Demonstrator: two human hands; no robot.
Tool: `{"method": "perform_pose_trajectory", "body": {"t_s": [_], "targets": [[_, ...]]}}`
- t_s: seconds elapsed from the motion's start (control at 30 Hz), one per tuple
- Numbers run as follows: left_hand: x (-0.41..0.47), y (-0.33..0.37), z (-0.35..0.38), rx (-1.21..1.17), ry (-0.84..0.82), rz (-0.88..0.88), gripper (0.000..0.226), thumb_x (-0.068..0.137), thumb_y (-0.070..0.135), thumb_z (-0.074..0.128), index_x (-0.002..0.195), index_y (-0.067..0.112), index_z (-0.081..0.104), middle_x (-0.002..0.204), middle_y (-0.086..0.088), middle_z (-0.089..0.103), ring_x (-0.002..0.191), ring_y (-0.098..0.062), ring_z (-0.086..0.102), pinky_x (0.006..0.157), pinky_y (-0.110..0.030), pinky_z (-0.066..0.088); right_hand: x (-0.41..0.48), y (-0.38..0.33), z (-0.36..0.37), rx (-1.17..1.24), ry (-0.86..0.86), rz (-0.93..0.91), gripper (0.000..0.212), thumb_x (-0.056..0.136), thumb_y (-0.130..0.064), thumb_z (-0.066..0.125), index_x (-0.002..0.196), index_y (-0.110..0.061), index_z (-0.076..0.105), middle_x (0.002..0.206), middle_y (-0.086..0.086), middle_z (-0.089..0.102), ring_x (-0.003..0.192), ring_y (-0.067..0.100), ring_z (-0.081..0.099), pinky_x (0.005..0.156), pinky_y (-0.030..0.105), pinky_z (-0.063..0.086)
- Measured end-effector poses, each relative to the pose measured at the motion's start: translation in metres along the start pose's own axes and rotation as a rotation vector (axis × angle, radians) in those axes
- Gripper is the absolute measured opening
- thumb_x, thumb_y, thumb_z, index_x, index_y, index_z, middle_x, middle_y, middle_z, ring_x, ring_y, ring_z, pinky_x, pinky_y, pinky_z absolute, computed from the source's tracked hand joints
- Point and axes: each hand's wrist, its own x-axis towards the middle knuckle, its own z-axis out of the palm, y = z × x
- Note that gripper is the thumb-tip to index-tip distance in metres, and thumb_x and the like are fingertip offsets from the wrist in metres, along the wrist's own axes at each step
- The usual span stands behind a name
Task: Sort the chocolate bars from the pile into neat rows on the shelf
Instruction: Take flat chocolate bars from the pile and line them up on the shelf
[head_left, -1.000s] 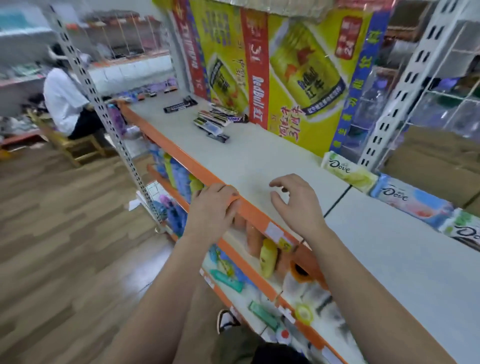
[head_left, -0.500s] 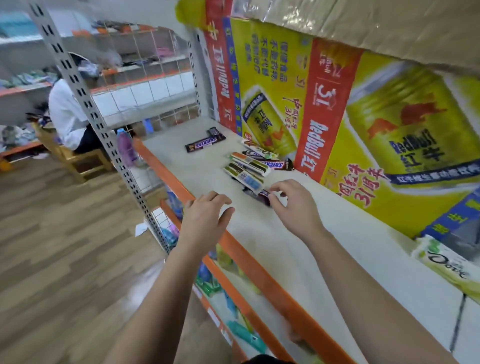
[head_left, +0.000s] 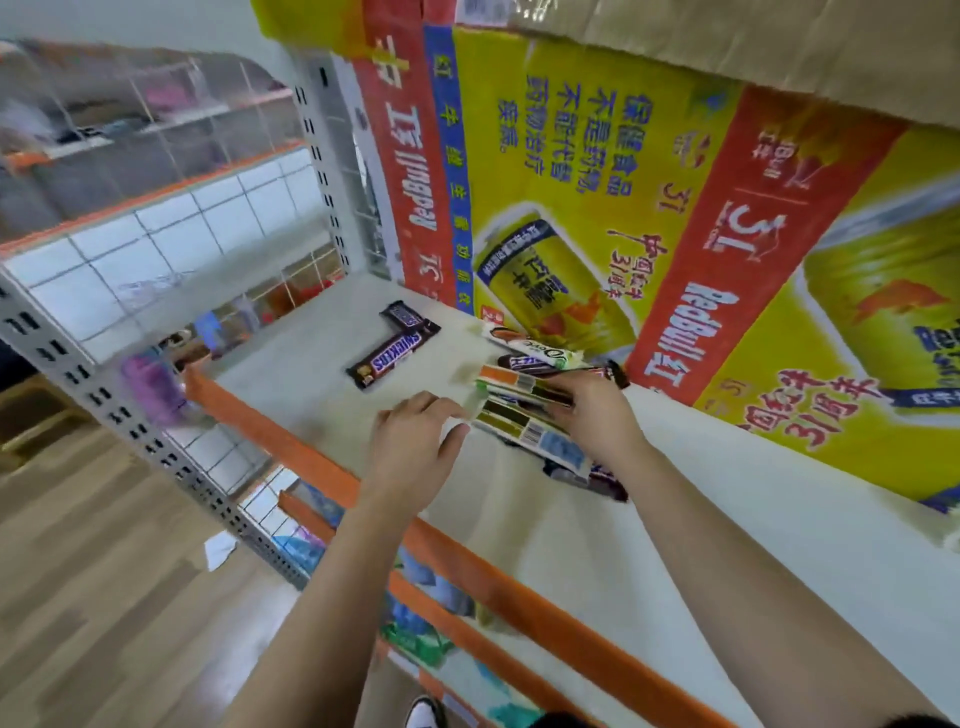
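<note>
Both bare forearms reach forward. The left grip (head_left: 415, 449) hovers palm down, fingers loosely bent, beside the right grip (head_left: 597, 415), whose fingers curl over the chocolate bars (head_left: 519, 423).

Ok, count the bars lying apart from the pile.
2: a Snickers bar left of the pile, and a dark bar at its far end. Nothing there seems hidden.

1. Snickers bars (head_left: 392, 353): 2, lying apart from the rest.
2. Bars in the pile (head_left: 524, 426) – at least 5 showing, exact count unclear.
3. Grips: 2 – left grip (head_left: 415, 447), right grip (head_left: 597, 415).
4. Shelf (head_left: 675, 545): 1.
</note>
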Motion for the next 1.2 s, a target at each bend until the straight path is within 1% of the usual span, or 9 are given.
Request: {"method": "perform_pose_trajectory", "body": {"t_s": [0.13,0.3,0.43,0.6,0.8,1.0,1.07,1.13,1.2], "targets": [[0.023,-0.019,0.001,-0.085,-0.048,0.126,0.023,0.085,0.039,0.055,0.101,0.024,0.064,0.1,0.002,0.063,0.09,-0.024,0.061,0.076,-0.039,0.047,0.008,-0.006,0.002,-0.022,0.004,0.032,0.028,0.075,-0.012,0.071,0.103,-0.015,0.071,0.096,0.009,0.072,0.09,0.028,0.064,0.073,0.037,0.052],[0.041,-0.015,0.011,-0.167,-0.201,0.316,0.042,0.075,0.026,0.074,0.115,0.02,0.062,0.116,0.002,0.06,0.105,-0.024,0.053,0.09,-0.042,0.046,-0.002,-0.007,-0.001,-0.027,0.126,0.181,0.023,0.093,-0.011,0.052,0.111,-0.009,0.065,0.104,0.015,0.07,0.092,0.033,0.063,0.072,0.035,0.047],[0.052,-0.001,0.023,-0.172,-0.266,0.408,0.046,0.078,0.02,0.071,0.122,0.02,0.059,0.122,0.001,0.058,0.114,-0.023,0.05,0.095,-0.041,0.042,-0.021,0.003,-0.008,-0.018,0.146,0.297,0.019,0.095,-0.016,0.049,0.107,-0.012,0.063,0.099,0.014,0.069,0.091,0.033,0.061,0.068,0.033,0.042],[0.06,0.014,0.035,-0.157,-0.256,0.556,0.031,0.086,0.033,0.05,0.109,0.022,0.065,0.101,0.001,0.06,0.095,-0.024,0.057,0.075,-0.038,0.047,-0.051,0.019,-0.02,0.02,0.258,0.415,0.021,0.095,-0.013,0.048,0.111,-0.009,0.062,0.106,0.011,0.068,0.096,0.03,0.061,0.077,0.031,0.043],[0.057,0.052,0.046,-0.334,-0.355,0.474,0.031,0.093,0.033,0.052,0.113,0.012,0.062,0.111,-0.007,0.067,0.103,-0.026,0.06,0.085,-0.038,0.048,-0.108,0.042,-0.041,0.03,0.426,0.538,0.021,0.096,-0.011,0.048,0.111,-0.004,0.061,0.106,0.014,0.068,0.095,0.031,0.061,0.067,0.02,0.03],[0.025,0.12,0.058,-0.458,-0.44,0.48,0.018,0.088,0.019,0.062,0.105,0.017,0.066,0.099,0.001,0.07,0.089,-0.019,0.064,0.073,-0.021,0.044,-0.188,0.073,-0.068,0.016,0.52,0.661,0.023,0.096,-0.01,0.048,0.113,-0.004,0.061,0.111,0.014,0.067,0.099,0.032,0.061,0.078,0.023,0.037],[0.008,0.147,0.062,-0.529,-0.466,0.446,0.021,0.08,0.014,0.071,0.101,0.016,0.067,0.096,0.004,0.069,0.086,-0.015,0.063,0.069,-0.009,0.04,-0.221,0.085,-0.078,0.035,0.539,0.702,0.023,0.096,-0.011,0.047,0.114,-0.006,0.06,0.107,0.015,0.067,0.093,0.033,0.063,0.081,0.028,0.047],[-0.012,0.177,0.07,-0.552,-0.502,0.45,0.03,0.071,0.014,0.078,0.099,0.018,0.067,0.092,0.008,0.067,0.087,-0.011,0.06,0.069,-0.008,0.038,-0.259,0.097,-0.091,0.105,0.558,0.764,0.021,0.097,-0.013,0.045,0.113,-0.009,0.058,0.099,0.015,0.067,0.082,0.032,0.066,0.073,0.044,0.055],[-0.033,0.208,0.079,-0.541,-0.516,0.481,0.034,0.067,0.014,0.08,0.098,0.021,0.067,0.09,0.011,0.066,0.088,-0.01,0.059,0.071,-0.012,0.038,-0.296,0.108,-0.105,0.16,0.586,0.81,0.019,0.097,-0.014,0.045,0.11,-0.012,0.058,0.093,0.015,0.067,0.074,0.031,0.067,0.066,0.048,0.057]]}}
